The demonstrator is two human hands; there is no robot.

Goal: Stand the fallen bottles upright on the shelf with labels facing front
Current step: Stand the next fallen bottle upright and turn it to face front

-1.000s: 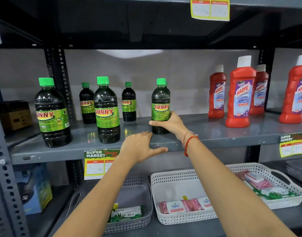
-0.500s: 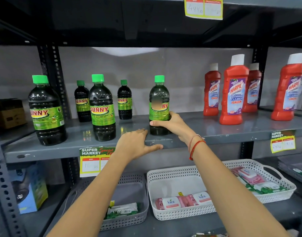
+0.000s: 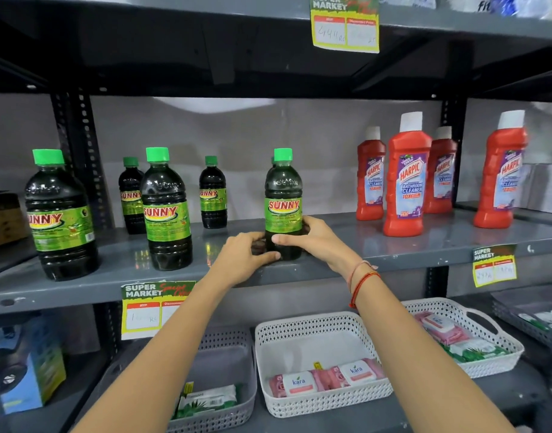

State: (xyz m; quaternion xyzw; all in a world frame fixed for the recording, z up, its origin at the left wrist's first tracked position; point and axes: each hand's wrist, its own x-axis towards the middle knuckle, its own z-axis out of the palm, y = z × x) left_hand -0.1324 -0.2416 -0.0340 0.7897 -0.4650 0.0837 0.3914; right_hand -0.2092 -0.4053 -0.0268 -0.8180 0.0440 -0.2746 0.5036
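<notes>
An upright Sunny bottle (image 3: 283,201) on the grey shelf (image 3: 393,242), label frontward, is gripped at its base by the left hand (image 3: 241,257) and right hand (image 3: 315,240). Its lower body is hidden; a bottle behind it is barely visible.

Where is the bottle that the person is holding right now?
The bottle stands upright near the middle of the grey shelf, its base gripped by the left hand and right hand, between the other green-capped bottles and the red bottles.

Grey metal shelving (image 3: 393,245), perforated dark uprights (image 3: 87,157); plain grey back wall (image 3: 315,135), soft light patch.
</notes>
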